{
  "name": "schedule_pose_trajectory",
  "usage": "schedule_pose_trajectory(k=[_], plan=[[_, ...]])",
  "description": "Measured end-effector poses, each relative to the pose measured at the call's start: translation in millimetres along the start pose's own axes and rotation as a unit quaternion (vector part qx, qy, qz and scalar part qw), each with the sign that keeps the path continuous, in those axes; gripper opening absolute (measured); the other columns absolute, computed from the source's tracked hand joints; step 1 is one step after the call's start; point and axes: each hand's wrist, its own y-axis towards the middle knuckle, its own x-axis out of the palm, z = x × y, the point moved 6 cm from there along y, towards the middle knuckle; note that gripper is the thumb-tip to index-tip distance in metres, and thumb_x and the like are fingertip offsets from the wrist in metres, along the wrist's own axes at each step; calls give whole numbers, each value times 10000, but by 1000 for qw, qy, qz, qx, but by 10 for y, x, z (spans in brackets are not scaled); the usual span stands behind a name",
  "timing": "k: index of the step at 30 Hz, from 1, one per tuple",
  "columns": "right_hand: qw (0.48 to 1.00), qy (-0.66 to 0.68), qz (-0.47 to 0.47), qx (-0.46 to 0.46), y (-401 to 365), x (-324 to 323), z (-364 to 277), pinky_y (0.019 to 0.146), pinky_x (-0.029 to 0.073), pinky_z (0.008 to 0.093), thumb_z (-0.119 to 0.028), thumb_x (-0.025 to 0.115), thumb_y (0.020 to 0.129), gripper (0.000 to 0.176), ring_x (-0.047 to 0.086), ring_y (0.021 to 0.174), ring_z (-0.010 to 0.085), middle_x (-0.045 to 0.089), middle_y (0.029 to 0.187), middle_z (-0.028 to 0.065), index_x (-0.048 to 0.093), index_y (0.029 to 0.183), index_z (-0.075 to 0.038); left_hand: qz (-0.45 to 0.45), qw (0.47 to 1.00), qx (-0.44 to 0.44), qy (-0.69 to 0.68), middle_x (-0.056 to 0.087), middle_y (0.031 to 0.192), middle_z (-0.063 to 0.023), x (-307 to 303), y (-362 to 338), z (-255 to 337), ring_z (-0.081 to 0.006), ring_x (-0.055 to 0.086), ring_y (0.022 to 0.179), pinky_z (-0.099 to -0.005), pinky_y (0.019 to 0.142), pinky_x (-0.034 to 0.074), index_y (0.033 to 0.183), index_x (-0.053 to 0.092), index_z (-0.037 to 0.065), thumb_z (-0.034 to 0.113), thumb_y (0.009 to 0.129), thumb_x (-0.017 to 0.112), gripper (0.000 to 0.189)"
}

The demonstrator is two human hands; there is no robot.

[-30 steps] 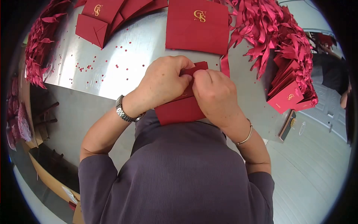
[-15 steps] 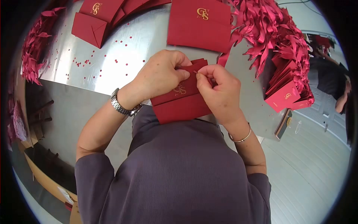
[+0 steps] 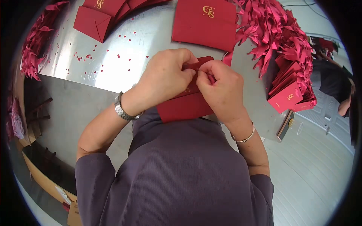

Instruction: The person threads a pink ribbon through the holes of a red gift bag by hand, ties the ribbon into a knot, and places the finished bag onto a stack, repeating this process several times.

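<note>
A red paper bag (image 3: 184, 108) with a gold logo lies at the table's near edge against my body. Over its upper left part is my left hand (image 3: 169, 73), thumb and fingers closed on the bag's top edge. My right hand (image 3: 220, 84) is pinched at the same edge, its fingertips close to the left ones. A bit of pink-red ribbon (image 3: 212, 79) shows between the right fingers. Both hands hide most of the bag's top and part of its logo.
Another red bag (image 3: 205, 24) lies beyond my hands, and more folded bags (image 3: 92, 23) are at the upper left. Ribbons (image 3: 267, 32) heap at the right above a row of bags (image 3: 285, 97). A phone (image 3: 285, 126) lies near the right edge. A person (image 3: 332, 81) is at far right.
The fingertips of both hands have drawn closer together at the bag's top edge. My left hand now covers more of the logo. The view has shifted slightly.
</note>
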Motion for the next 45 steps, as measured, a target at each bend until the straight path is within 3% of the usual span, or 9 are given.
schedule_pose_trajectory(k=[6,13,15,18,24,31,36,39,45], plan=[[982,-158,-66,-75,61,-57,-272,565,484,432,-52,626,790,60,618,646,338,621,720,155,578,806,-20,32,991,70,110,659,761,-186,0,-81,239,-402,632,722,-476,642,506,879,648,31,68,783,590,117],[989,-92,-68,-94,75,39,-177,595,518,415,-80,596,830,98,633,659,330,617,726,151,546,859,-2,53,995,81,25,657,785,-199,-65,-100,124,-410,627,735,-466,656,502,882,652,17,64,807,553,134],[995,-31,-81,-38,66,-1,-146,615,516,421,-78,605,836,128,636,676,339,626,745,154,548,919,1,-39,996,24,-76,706,883,-89,-59,-79,-6,-151,654,805,-293,749,511,1057,651,-22,62,890,561,207],[994,29,-103,13,26,27,-72,646,510,428,-77,631,833,216,641,716,346,641,786,156,544,1017,-3,-114,987,-27,-106,687,924,-37,-101,35,-71,-81,596,844,-259,770,497,1076,653,-38,69,927,539,217],[996,40,-83,-7,-44,-3,-64,640,502,409,-94,673,803,288,637,742,319,634,812,143,534,1042,-15,-205,934,-128,-264,679,833,-56,-42,176,-152,-117,606,768,-261,710,495,963,677,-45,135,915,585,208],[991,71,-110,0,-76,2,20,624,493,398,-118,689,789,326,632,718,311,629,808,133,532,1061,-29,-285,956,-57,-39,645,701,-13,-36,272,48,-111,543,617,-296,587,454,866,659,-2,107,887,616,119],[989,51,-138,5,-130,97,105,618,488,404,-150,705,777,419,638,702,319,640,782,132,524,1138,-38,-128,983,77,109,649,811,-235,-38,264,37,-391,629,771,-433,698,507,810,652,-7,97,819,582,125],[987,1,-157,19,-154,148,211,625,493,400,-198,724,770,499,642,695,312,644,766,119,523,1205,-59,-19,972,66,225,655,794,-194,-180,198,-48,-344,635,747,-399,689,503,871,633,-13,90,843,578,120],[981,-2,-183,59,-124,150,279,640,498,413,-244,734,768,566,644,703,317,647,759,130,521,1267,-85,118,980,-162,-22,642,722,-111,-561,-14,-427,-146,614,578,-291,546,499,971,620,-25,119,932,532,173]])
